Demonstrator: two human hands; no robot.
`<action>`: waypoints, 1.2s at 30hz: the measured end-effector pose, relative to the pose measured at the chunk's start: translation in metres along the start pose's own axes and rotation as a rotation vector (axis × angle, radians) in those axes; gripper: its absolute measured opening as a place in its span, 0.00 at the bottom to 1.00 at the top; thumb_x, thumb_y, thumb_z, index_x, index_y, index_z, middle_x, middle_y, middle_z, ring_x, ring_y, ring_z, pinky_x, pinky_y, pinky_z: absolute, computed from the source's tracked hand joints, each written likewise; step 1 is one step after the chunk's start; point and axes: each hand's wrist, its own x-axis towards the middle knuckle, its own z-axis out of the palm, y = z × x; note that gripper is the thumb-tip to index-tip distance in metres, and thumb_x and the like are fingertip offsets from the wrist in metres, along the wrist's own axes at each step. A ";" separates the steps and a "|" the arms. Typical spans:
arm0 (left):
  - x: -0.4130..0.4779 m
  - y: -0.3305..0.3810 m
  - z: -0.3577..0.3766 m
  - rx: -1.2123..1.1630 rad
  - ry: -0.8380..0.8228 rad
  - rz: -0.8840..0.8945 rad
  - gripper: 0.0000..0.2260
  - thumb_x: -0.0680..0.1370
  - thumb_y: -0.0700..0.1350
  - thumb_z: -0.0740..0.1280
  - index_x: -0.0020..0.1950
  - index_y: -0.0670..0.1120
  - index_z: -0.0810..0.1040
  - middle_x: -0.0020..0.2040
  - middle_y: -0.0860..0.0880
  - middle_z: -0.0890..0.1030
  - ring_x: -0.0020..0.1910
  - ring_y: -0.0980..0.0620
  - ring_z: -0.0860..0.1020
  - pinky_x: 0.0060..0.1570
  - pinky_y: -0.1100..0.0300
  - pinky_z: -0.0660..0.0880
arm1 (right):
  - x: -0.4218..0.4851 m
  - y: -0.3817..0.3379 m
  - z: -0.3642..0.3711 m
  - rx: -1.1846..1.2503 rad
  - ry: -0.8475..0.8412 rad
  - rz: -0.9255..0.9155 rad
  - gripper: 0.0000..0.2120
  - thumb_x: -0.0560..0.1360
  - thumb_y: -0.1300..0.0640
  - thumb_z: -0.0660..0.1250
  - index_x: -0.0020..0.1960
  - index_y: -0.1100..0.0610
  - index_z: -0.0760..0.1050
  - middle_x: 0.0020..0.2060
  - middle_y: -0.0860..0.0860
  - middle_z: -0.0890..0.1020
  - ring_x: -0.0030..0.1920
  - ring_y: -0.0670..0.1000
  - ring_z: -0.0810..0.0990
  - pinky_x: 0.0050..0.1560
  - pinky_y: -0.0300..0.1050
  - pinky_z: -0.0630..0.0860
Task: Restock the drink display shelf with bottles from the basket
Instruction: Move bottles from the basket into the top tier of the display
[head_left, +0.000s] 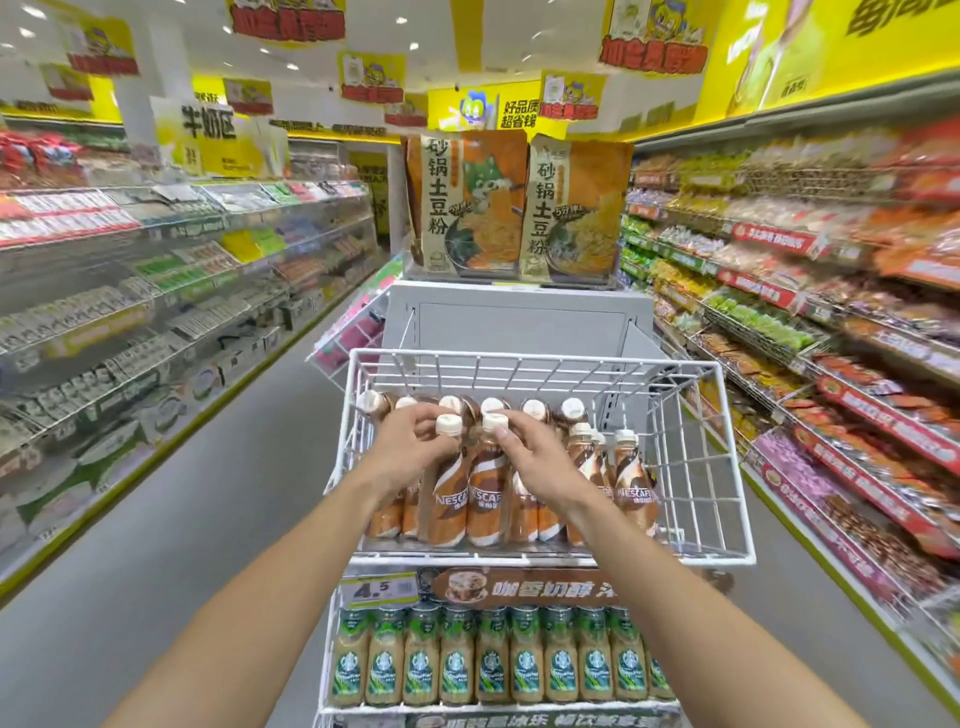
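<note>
Left hand (410, 449) grip curled round neck of front Nescafé bottle (449, 501), right hand (535, 460) grip pinching neighbouring Nescafé bottle (485, 501) at cap, both upright in white wire basket (535, 355), Starbucks bottles (488, 660) shelved below.

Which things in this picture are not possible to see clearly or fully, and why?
Head view, side shelves: goods and price labels blurred by motion.
Head view, Nescafé bottles: several labels hidden behind the left hand and right hand.
Head view, bottom sign: cut off by the lower edge.
Head view, ceiling banners: text blurred.
</note>
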 end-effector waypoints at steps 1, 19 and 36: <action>0.003 -0.007 0.001 -0.029 0.003 -0.014 0.14 0.74 0.36 0.76 0.56 0.50 0.83 0.52 0.51 0.88 0.55 0.55 0.86 0.60 0.58 0.81 | 0.002 0.004 0.002 0.001 0.005 0.026 0.20 0.87 0.49 0.60 0.76 0.54 0.72 0.68 0.45 0.80 0.68 0.44 0.77 0.73 0.51 0.75; 0.010 -0.021 -0.021 0.264 0.057 -0.113 0.01 0.77 0.41 0.75 0.47 0.46 0.84 0.38 0.50 0.85 0.37 0.51 0.83 0.41 0.56 0.79 | 0.029 0.021 0.046 -0.018 0.009 0.138 0.35 0.82 0.45 0.70 0.82 0.60 0.65 0.77 0.51 0.74 0.78 0.52 0.70 0.73 0.42 0.70; 0.039 -0.066 -0.016 0.318 0.157 -0.301 0.20 0.83 0.42 0.66 0.74 0.38 0.71 0.65 0.44 0.78 0.62 0.48 0.75 0.58 0.57 0.67 | 0.058 0.041 0.058 -0.041 -0.064 0.155 0.33 0.82 0.43 0.69 0.80 0.60 0.67 0.79 0.56 0.72 0.76 0.53 0.72 0.75 0.51 0.68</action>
